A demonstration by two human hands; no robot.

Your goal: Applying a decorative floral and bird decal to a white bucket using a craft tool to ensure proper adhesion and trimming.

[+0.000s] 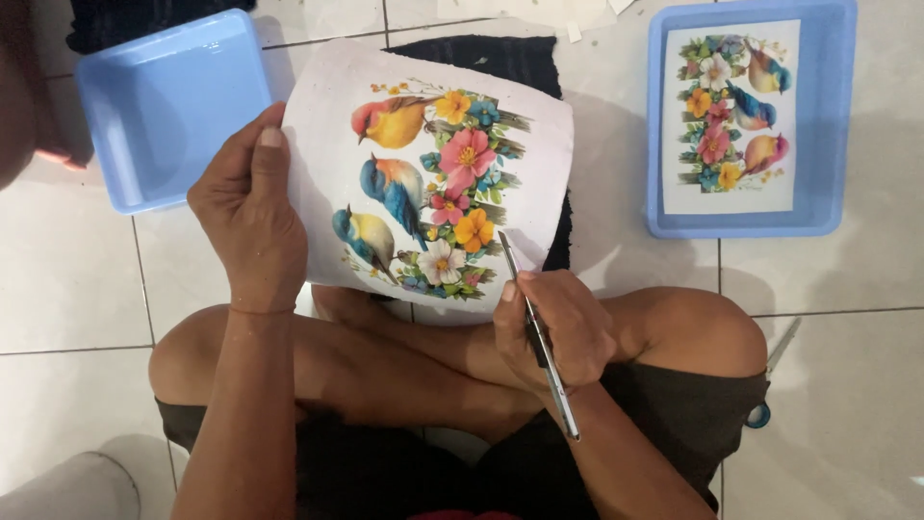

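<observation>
Head view, looking down on a person seated cross-legged on a white tiled floor.

Item 1. Left hand: fingers closed around the left edge of a curved white sheet, thumb on the printed face, remaining fingers hidden behind it. The sheet is held up over the lap, bowed outward toward the camera.

Item 2. Curved white sheet: carries a colour print of three birds stacked along the left and a column of pink, orange, white and blue flowers to their right. It sits mid-frame, between the two trays and above the knees.

Item 3. Right hand: fingers closed on a slim metal tool, gripped like a pen. The tool's tip touches the near right edge of the print, just beside the lowest flowers; its other end runs back over the wrist.

Item 4. Blue tray, far left: tilted, interior bare.

Item 5. Second blue tray, far right: flat on the floor, holding a second sheet with the same bird-and-flower print, lying flat.

Item 6. Dark cloth: on the floor behind the held sheet, partly hidden by it.

Item 7. Scissors: near right, beside the right knee, blue handle showing.
</observation>
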